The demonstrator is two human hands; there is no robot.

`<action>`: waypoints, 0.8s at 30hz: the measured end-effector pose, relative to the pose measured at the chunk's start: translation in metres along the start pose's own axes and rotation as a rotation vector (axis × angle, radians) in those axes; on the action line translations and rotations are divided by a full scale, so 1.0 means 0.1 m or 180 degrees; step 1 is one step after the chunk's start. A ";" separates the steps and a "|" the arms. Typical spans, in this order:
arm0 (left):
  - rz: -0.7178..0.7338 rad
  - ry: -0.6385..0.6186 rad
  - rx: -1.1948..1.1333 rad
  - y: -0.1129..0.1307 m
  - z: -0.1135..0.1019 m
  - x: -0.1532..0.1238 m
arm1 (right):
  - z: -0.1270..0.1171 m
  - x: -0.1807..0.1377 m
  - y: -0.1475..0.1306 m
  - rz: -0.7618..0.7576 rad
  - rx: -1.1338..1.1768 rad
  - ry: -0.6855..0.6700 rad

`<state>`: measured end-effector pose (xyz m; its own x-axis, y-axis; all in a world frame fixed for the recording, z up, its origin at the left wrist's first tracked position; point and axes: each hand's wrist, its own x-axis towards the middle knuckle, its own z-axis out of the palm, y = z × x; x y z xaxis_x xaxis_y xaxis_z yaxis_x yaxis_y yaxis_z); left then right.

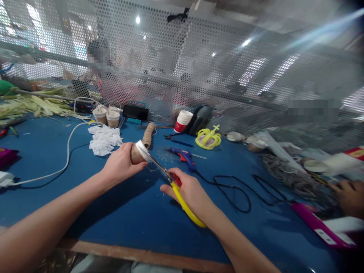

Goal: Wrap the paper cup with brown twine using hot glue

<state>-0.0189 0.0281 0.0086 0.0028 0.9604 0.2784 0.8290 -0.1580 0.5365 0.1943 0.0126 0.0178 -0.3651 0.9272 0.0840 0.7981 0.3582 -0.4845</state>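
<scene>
left forearm [62,206] foremost, toward 8 o'clock. clasped in left hand [120,162]: paper cup [137,154], lying at 10 o'clock from right hand [193,192]. gripped in right hand: scissors [179,197], long axis running 4 to 10 o'clock, tips at cup rim; blade gap not determinable.

Blue tabletop [119,220] beneath glue gun [186,157], twine roll [148,135], yellow crown [208,138], pliers [179,142].
</scene>
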 end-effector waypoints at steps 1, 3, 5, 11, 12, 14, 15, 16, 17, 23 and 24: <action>0.0023 -0.0024 -0.0025 -0.01 -0.03 0.01 | -0.01 0.00 -0.01 0.0005 0.0005 0.0019; 0.0086 -0.0136 -0.0144 -0.05 -0.11 0.05 | -0.04 -0.01 -0.02 -0.0014 0.0034 0.0030; 0.0081 -0.0458 -0.0577 -0.12 -0.22 0.10 | -0.07 -0.02 -0.03 -0.0042 0.0077 -0.0005; -0.0170 -0.1513 -0.2547 -0.27 -0.32 0.18 | -0.09 -0.02 0.00 -0.0082 0.0193 -0.0189; -0.0340 -0.1767 -0.2793 -0.26 -0.30 0.17 | -0.09 -0.03 0.00 -0.0082 0.0211 -0.0200; -0.0540 -0.1916 -0.3086 -0.23 -0.25 0.14 | -0.10 -0.03 0.00 -0.0073 0.0245 -0.0213; -0.0588 -0.1891 -0.3139 -0.22 -0.23 0.13 | -0.10 -0.04 0.01 -0.0057 0.0261 -0.0225; -0.0593 -0.1823 -0.3158 -0.21 -0.22 0.13 | -0.10 -0.04 0.01 -0.0035 0.0279 -0.0241; -0.0581 -0.1753 -0.3156 -0.21 -0.21 0.12 | -0.10 -0.04 0.01 -0.0013 0.0299 -0.0262; -0.0575 -0.1641 -0.3067 -0.21 -0.20 0.15 | -0.10 0.00 0.05 0.0067 0.0280 -0.0379; -0.0576 -0.1603 -0.2988 -0.20 -0.20 0.15 | -0.10 0.01 0.05 0.0029 0.0281 -0.0394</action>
<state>-0.0461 0.0407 0.0179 0.3306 0.9373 -0.1107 0.0810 0.0887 0.9928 0.2029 0.0166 0.0241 -0.4187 0.9078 -0.0261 0.7584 0.3337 -0.5600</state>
